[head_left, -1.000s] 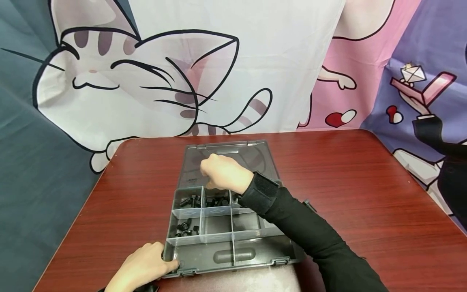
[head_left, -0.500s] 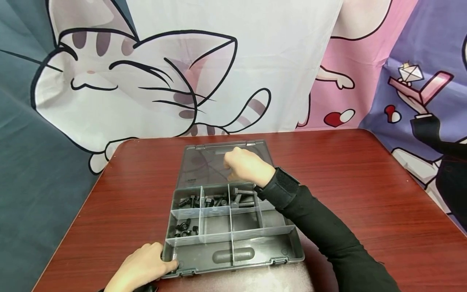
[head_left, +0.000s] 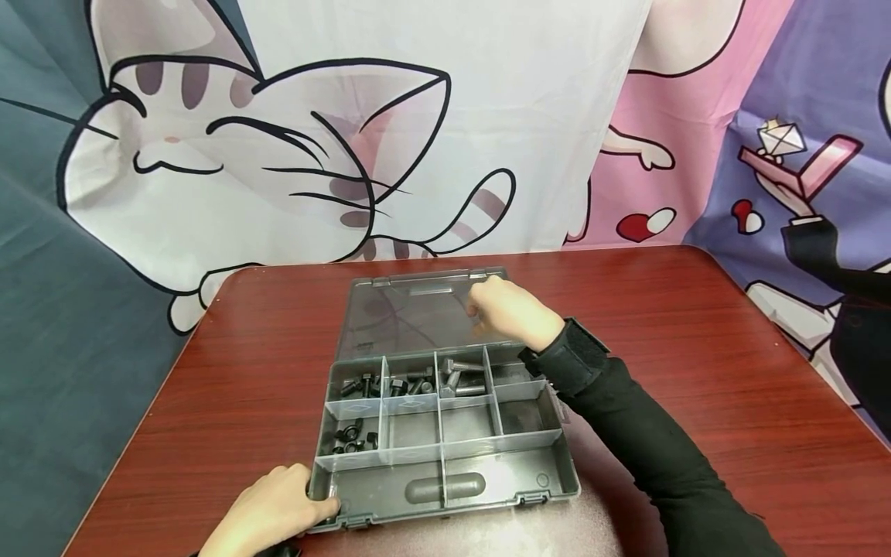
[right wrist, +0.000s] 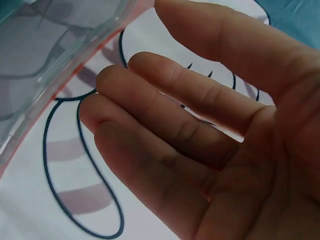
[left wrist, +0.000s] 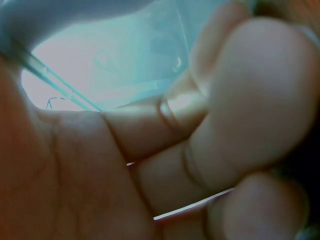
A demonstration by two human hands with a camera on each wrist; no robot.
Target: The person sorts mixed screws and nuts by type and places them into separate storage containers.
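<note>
A grey see-through compartment box (head_left: 376,495) lies on the table, its lid (head_left: 397,319) folded open toward the back. My left hand (head_left: 271,504) grips the near left corner, thumb over the rim and fingers curled around the outside. Over the right part of the lid hovers my right hand (head_left: 517,311); the right wrist view shows its palm bare and its fingers loosely bent. Dark bolts (head_left: 366,384) lie in the back left compartment, more bolts (head_left: 416,382) beside them, and larger grey bolts (head_left: 465,381) in the third. Dark nuts (head_left: 353,433) sit in the middle-row left compartment.
The box stands near the front middle of a reddish-brown table (head_left: 668,348). Behind the table hangs a printed cloth (head_left: 487,116) with a cartoon cat. Thin dividers (head_left: 440,418) split the box into several compartments.
My right hand has moved rightward over the lid, uncovering the larger grey bolts and the right-hand compartments. The left hand has kept its grip on the box corner.
</note>
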